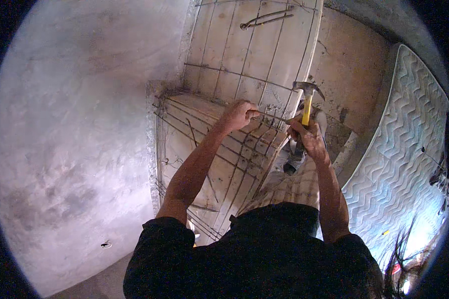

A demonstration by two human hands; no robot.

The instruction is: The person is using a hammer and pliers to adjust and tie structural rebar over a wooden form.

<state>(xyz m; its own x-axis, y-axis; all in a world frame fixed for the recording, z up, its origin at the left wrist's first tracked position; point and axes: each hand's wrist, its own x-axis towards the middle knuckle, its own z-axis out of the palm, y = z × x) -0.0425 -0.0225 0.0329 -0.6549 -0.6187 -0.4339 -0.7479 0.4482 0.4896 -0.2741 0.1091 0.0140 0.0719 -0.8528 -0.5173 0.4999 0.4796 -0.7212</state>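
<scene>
My right hand [308, 137] is closed round the yellow handle of a claw hammer [307, 102], whose dark metal head points up and away from me. A thin metal rod [272, 116] runs between my two hands. Its left end disappears into the closed fingers of my left hand [240, 115], and its other end meets the fingers of my right hand. Both hands are above a stepped formwork of boards with a grid of steel bars [229, 144]. Whether the rod is tied to those bars cannot be made out.
Farther up, a pair of pincers [267, 20] lies on the barred formwork panel [224, 45]. A smooth grey plaster wall [80, 124] stands on the left. To the right leans a quilted mattress [399, 144]. One of my feet seems to show below the right hand.
</scene>
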